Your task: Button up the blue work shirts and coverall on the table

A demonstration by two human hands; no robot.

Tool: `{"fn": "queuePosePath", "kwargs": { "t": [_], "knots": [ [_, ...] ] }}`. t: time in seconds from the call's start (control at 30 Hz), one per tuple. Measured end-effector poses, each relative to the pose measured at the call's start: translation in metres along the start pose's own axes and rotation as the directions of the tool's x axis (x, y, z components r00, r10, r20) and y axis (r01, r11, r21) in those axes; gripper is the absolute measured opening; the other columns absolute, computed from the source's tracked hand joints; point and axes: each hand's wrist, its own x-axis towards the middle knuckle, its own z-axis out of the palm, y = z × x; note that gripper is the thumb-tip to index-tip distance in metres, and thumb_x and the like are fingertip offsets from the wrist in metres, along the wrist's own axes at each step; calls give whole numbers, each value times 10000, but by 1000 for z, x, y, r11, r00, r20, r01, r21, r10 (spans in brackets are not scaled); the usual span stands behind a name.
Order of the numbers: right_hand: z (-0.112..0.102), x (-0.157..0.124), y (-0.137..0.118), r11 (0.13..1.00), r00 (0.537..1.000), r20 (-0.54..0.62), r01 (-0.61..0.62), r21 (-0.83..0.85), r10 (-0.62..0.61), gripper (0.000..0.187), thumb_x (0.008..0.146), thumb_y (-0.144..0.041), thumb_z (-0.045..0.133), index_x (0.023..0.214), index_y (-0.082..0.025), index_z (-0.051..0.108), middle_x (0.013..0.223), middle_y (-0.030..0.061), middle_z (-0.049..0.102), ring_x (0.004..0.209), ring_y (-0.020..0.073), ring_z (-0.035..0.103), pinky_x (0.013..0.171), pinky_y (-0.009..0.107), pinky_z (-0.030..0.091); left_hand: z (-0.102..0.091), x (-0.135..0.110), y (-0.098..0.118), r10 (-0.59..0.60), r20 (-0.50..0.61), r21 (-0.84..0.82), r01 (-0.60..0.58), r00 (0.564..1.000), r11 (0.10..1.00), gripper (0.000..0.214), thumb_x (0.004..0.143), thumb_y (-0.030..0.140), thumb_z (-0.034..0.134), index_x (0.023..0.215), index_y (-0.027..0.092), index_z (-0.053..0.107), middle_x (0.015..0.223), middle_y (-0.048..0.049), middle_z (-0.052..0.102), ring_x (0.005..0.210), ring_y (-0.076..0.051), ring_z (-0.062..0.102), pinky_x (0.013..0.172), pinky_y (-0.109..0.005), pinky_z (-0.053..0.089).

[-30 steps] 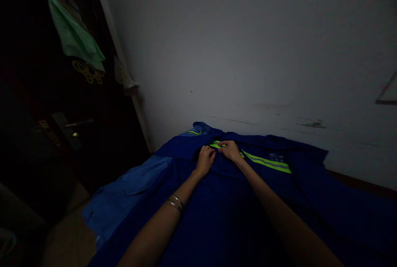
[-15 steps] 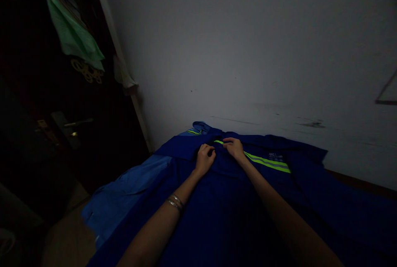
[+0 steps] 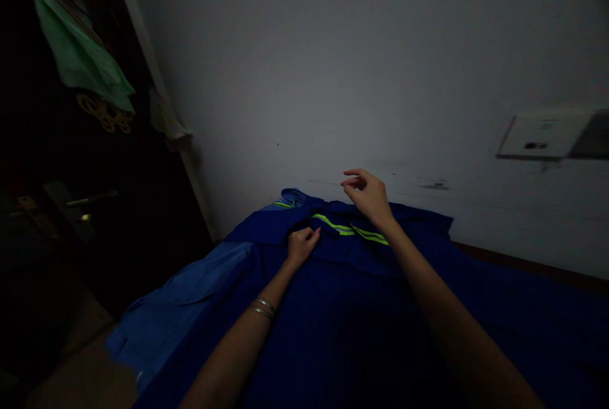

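Note:
A dark blue work garment (image 3: pixel 342 314) with yellow-green reflective stripes (image 3: pixel 349 229) lies spread flat against the wall. My left hand (image 3: pixel 301 246), bracelets on its wrist, rests curled on the cloth just left of the stripes, pinching a fold of the fabric. My right hand (image 3: pixel 366 196) hovers above the far edge of the garment. Its fingers are loosely apart and hold nothing.
A lighter blue sleeve (image 3: pixel 185 295) hangs off to the left. A dark door with a handle (image 3: pixel 90 198) stands at the left, with a green cloth (image 3: pixel 76 57) hung above. A white wall socket (image 3: pixel 542 137) is at the right. The room is dim.
My right hand has let go of the striped cloth and risen above it. My left hand stays on the garment. The view has shifted right, bringing the socket in.

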Motion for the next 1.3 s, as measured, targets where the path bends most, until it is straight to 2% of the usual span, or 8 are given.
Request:
{"fn": "queuePosePath", "kwargs": {
  "t": [0.07,0.17,0.3,0.5,0.77,0.93,1.07,1.3],
  "knots": [
    [-19,-7,13,991,989,138,-32,-131,50,306,645,-128,508,931,-144,617,712,26,654,640,119,586,638,214,430,1,0,0,9,4,13,-9,1000,1000,401,802,426,445,533,152,565,498,8,524,460,-65,424,502,-197,277],
    [-45,-25,49,940,898,383,-84,-331,215,214,624,-109,537,798,-127,661,611,26,634,556,122,564,551,206,403,1,1,0,-1,15,46,1,1000,999,405,803,433,436,536,156,562,503,4,527,468,-68,428,515,-198,277],
    [-76,-58,93,913,830,464,-126,-387,311,195,631,-87,529,754,-140,671,663,31,650,626,137,585,553,193,394,1,2,3,-25,63,114,18,998,993,406,803,439,428,541,161,565,521,-4,544,486,-76,439,519,-203,261],
    [-110,-99,123,893,819,443,-175,-414,366,179,655,-124,530,761,-149,673,726,40,663,701,154,602,630,205,408,-2,2,10,-47,121,182,25,991,983,387,789,448,438,557,167,567,545,-9,557,509,-86,458,511,-193,248],
    [-118,-111,138,883,788,473,-183,-432,394,181,622,-137,572,776,-159,666,718,31,660,689,151,601,618,200,410,2,12,39,-167,-90,129,178,982,976,428,777,460,437,482,163,527,469,14,499,454,-74,422,489,-198,236],
    [-118,-111,139,887,794,478,-157,-434,375,281,620,-38,494,804,-154,671,766,43,668,727,146,604,649,192,411,33,30,97,-121,-70,-28,119,990,993,435,777,458,434,482,158,545,477,17,504,471,-76,432,496,-194,267],
    [-119,-112,138,886,804,460,-169,-432,377,297,629,-18,469,800,-150,673,797,59,672,755,151,605,670,192,415,73,26,137,-36,195,-188,73,980,979,316,732,407,509,572,162,628,548,1,582,534,-107,496,531,-206,330],
    [-118,-114,141,885,812,444,-176,-432,378,273,662,-50,459,799,-149,672,800,55,673,760,143,606,681,187,415,106,-4,153,211,346,-254,-125,914,959,138,661,264,578,673,162,671,705,-35,635,758,-171,541,737,-291,397]
  ]
}}
